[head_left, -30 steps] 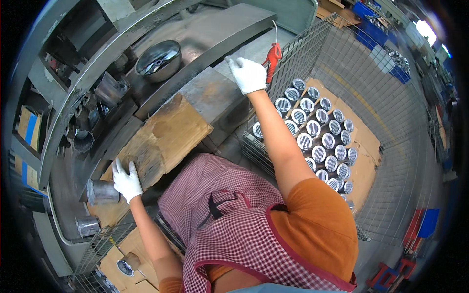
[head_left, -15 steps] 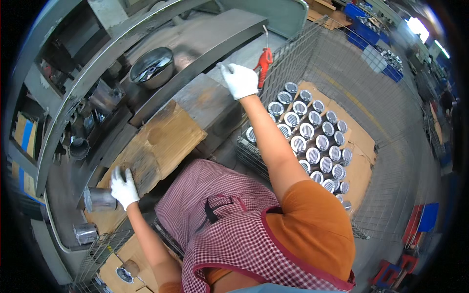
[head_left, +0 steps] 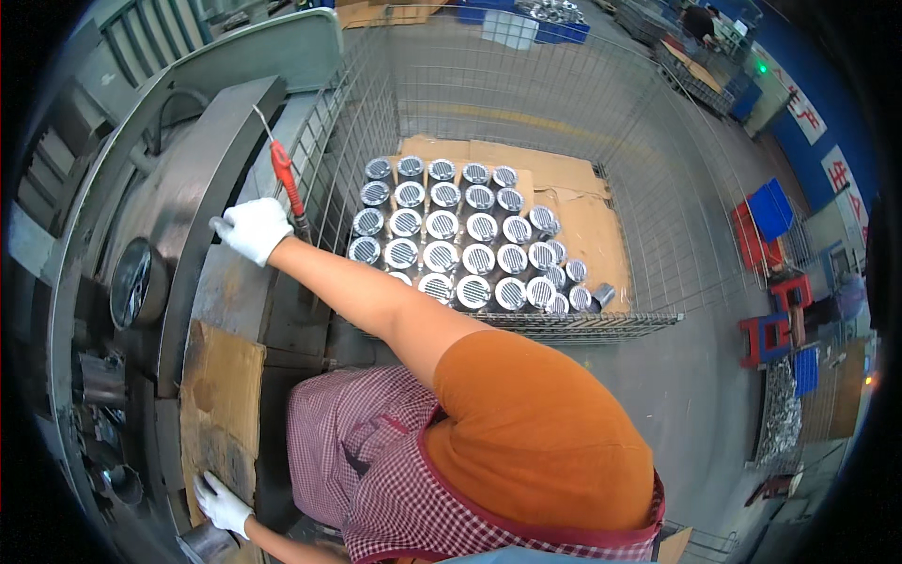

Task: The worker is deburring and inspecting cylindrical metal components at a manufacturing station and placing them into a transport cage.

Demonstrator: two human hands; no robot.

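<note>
My left hand (head_left: 223,505), in a white glove, lies on the brown cardboard (head_left: 225,385) covering the bench. Its fingers are spread, and a grey metal cylinder (head_left: 207,542) sits right beside it, partly cut off by the lower edge. My right hand (head_left: 254,230), also gloved in white, is stretched out over the far part of the bench. Its fingers are curled; their undersides are hidden, so what they hold, if anything, does not show. Just beyond it a red air blow gun (head_left: 285,174) with a thin metal nozzle stands at the wire basket's side.
A large wire mesh basket (head_left: 526,324) on the right holds rows of metal cylinders (head_left: 442,226) with slotted ends, standing on cardboard. A dark bowl (head_left: 139,282) of metal pieces sits at left by the machine frame. Red stools (head_left: 766,338) and a blue crate (head_left: 770,209) are farther right.
The view has swung to the right, so bench and hands appear farther left and the basket more central. My left hand stays on the cardboard by the cylinder; my right hand stays near the blow gun.
</note>
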